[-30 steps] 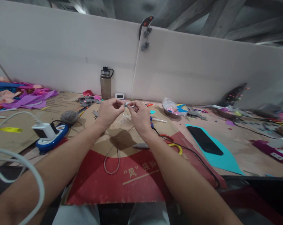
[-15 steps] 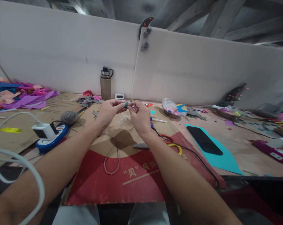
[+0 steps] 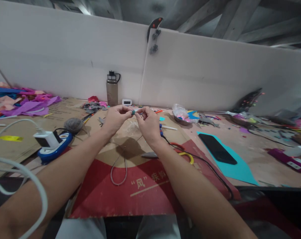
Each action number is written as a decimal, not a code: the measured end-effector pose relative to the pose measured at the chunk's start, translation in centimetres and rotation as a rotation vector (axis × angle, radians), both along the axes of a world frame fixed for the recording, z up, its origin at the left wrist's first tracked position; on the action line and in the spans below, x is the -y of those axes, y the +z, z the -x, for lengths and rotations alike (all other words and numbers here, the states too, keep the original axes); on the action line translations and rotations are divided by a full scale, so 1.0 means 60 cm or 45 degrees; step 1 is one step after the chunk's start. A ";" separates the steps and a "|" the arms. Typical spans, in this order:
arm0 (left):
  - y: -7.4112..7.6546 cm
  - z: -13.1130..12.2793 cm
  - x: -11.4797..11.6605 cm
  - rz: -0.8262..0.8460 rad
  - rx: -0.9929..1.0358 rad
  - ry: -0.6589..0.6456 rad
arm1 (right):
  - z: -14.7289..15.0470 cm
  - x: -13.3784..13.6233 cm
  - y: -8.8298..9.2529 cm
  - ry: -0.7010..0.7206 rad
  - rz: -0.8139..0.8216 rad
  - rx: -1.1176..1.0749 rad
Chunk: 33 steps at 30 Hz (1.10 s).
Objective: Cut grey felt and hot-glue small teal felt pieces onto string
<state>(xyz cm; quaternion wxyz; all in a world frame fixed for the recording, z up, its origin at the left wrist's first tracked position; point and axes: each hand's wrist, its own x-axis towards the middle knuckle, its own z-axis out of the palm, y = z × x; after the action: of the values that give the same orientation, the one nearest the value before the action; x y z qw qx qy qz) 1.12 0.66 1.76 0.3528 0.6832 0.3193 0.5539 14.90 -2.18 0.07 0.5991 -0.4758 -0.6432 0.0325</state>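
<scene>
Between the fingertips of both hands is a small teal piece (image 3: 133, 113), too small to make out its kind. My left hand (image 3: 117, 119) pinches it from the left, thumb and forefinger closed. From the other side my right hand (image 3: 148, 124) meets it, also with thumb and fingertips pressed together. Both hands are raised over a red and tan cardboard sheet (image 3: 98, 196). On that sheet, below the hands, lies a loop of grey yarn (image 3: 119, 184). Scissors with red and yellow handles (image 3: 189, 157) are partly hidden under my right forearm.
A water bottle (image 3: 112, 91) and a small white digital display (image 3: 127, 102) stand by the white partition. To the left are a grey yarn ball (image 3: 74, 125) and a blue power strip (image 3: 55, 149) with white cables. A black phone (image 3: 217, 148) lies on turquoise sheet (image 3: 242, 172) at right.
The teal piece has shifted and turned slightly between my fingertips. Both hands stay in nearly the same place.
</scene>
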 end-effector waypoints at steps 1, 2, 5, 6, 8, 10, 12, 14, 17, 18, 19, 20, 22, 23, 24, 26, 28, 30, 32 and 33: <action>0.002 0.001 0.002 -0.046 -0.056 0.050 | 0.000 0.000 0.000 -0.001 0.001 -0.007; 0.003 0.001 0.004 -0.089 -0.107 0.090 | 0.000 0.000 0.000 0.000 0.000 -0.012; 0.004 0.002 0.006 -0.195 -0.224 0.169 | -0.002 -0.002 -0.001 0.012 -0.012 -0.008; 0.003 0.002 0.006 -0.220 -0.246 0.185 | -0.002 -0.003 -0.001 0.023 -0.017 -0.004; 0.002 0.001 0.005 -0.258 -0.273 0.210 | -0.003 -0.005 -0.002 0.047 -0.025 0.011; 0.002 0.001 0.005 -0.284 -0.277 0.213 | -0.004 -0.007 -0.002 0.055 -0.031 0.031; 0.002 0.001 0.007 -0.301 -0.286 0.213 | -0.005 -0.008 -0.002 0.049 -0.035 0.047; 0.003 0.002 0.007 -0.318 -0.313 0.225 | -0.006 -0.009 -0.002 0.042 -0.030 0.056; 0.001 0.004 0.005 -0.349 -0.352 0.230 | -0.006 -0.010 0.000 0.020 -0.005 0.077; 0.000 0.004 0.003 -0.353 -0.357 0.220 | -0.006 -0.010 0.000 0.008 0.006 0.086; -0.001 0.004 0.001 -0.347 -0.358 0.200 | -0.006 -0.010 0.001 -0.005 0.017 0.090; -0.002 0.004 -0.001 -0.327 -0.345 0.162 | -0.006 -0.011 0.001 -0.013 0.030 0.089; -0.004 0.002 -0.005 -0.220 -0.243 0.025 | -0.007 -0.012 0.001 -0.006 0.063 0.062; -0.004 0.001 -0.007 -0.132 -0.152 -0.074 | -0.007 -0.013 0.001 0.009 0.081 0.038; -0.003 0.001 -0.009 -0.028 -0.046 -0.189 | -0.008 -0.014 0.001 0.027 0.100 0.007; -0.001 0.004 -0.013 0.182 0.157 -0.396 | -0.011 -0.017 0.001 0.054 0.138 -0.073; 0.001 0.012 -0.022 0.338 0.307 -0.481 | -0.017 -0.020 0.003 0.050 0.185 -0.180; 0.000 0.024 -0.036 0.417 0.451 -0.363 | -0.023 -0.021 0.007 0.044 0.243 -0.292; -0.003 0.038 -0.052 0.458 0.561 -0.121 | -0.028 -0.021 0.012 0.064 0.286 -0.380; -0.005 0.043 -0.060 0.464 0.584 -0.027 | -0.029 -0.021 0.013 0.080 0.294 -0.411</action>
<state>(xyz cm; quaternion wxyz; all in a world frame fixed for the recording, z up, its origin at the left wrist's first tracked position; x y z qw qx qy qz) -1.45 4.26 1.45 0.5385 0.4688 0.3183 0.6237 16.67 -0.94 0.87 0.6347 -0.5094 -0.5454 0.2006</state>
